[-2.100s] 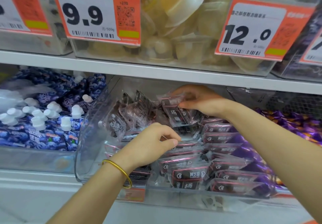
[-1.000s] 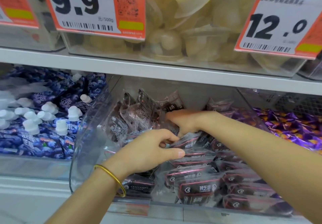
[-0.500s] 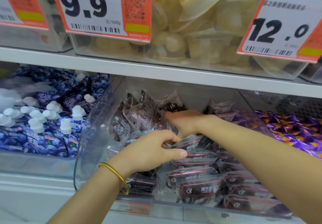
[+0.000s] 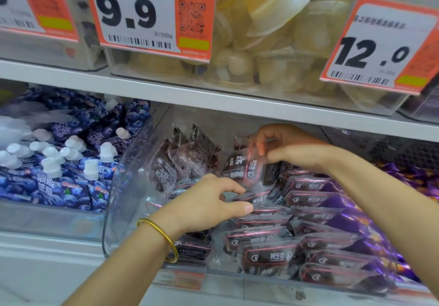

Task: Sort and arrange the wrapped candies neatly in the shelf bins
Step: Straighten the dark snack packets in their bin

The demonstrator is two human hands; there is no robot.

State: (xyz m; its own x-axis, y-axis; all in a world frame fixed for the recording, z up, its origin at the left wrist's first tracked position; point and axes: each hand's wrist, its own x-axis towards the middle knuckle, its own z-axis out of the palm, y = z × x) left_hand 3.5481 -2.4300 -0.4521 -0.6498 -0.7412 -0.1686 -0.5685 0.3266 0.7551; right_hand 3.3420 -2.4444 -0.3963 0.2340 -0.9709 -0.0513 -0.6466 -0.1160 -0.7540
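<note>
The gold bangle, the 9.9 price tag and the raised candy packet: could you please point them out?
gold bangle [image 4: 164,233]: head view, top of the band.
9.9 price tag [image 4: 128,8]: head view, white panel between the digits.
raised candy packet [image 4: 237,166]: head view, dark printed front.

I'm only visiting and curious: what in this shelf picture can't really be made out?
Head view only:
- Left hand: its fingertips dip among the dark clear-wrapped candy packets, so any grip is unclear.
- Orange and white price tag, far left: number cut off by the frame edge.
- Purple foil candies: largely behind the right forearm.
- Right hand, pinched packet: small print blurred.
</note>
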